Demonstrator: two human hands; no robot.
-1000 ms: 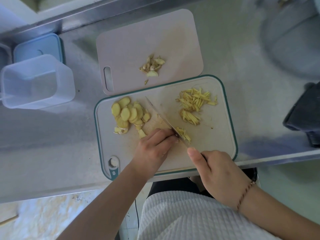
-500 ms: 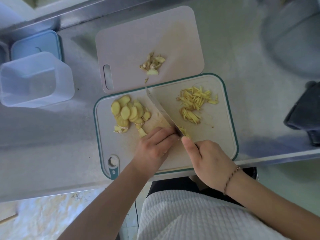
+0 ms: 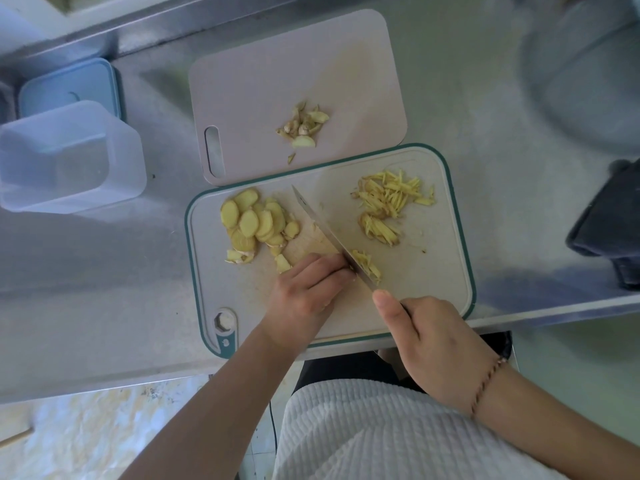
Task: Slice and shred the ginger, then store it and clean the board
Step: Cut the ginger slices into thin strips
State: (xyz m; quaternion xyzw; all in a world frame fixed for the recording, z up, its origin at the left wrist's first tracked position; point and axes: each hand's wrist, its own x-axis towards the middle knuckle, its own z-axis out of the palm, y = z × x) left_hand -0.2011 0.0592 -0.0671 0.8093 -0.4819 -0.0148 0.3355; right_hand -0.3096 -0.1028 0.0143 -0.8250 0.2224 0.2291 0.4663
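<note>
On the teal-rimmed cutting board (image 3: 446, 258) lies a pile of round ginger slices (image 3: 256, 223) at the left and ginger shreds (image 3: 389, 199) at the right. My right hand (image 3: 429, 344) grips the handle of a knife (image 3: 325, 230), whose blade rests edge-down across the board's middle. My left hand (image 3: 308, 292) presses curled fingers on ginger against the blade's left side; that ginger is hidden under the fingers. A few fresh shreds (image 3: 367, 263) lie just right of the blade.
A second pale board (image 3: 263, 71) behind carries ginger peel scraps (image 3: 303, 126). A clear plastic container (image 3: 69, 157) and its blue lid (image 3: 69, 86) stand at the far left on the steel counter. A dark cloth (image 3: 609, 226) lies at the right edge. A sink basin (image 3: 585, 64) is at the back right.
The knife rose with its blade tilted half a second ago and is down on the board again. My left hand has stayed in place on the ginger.
</note>
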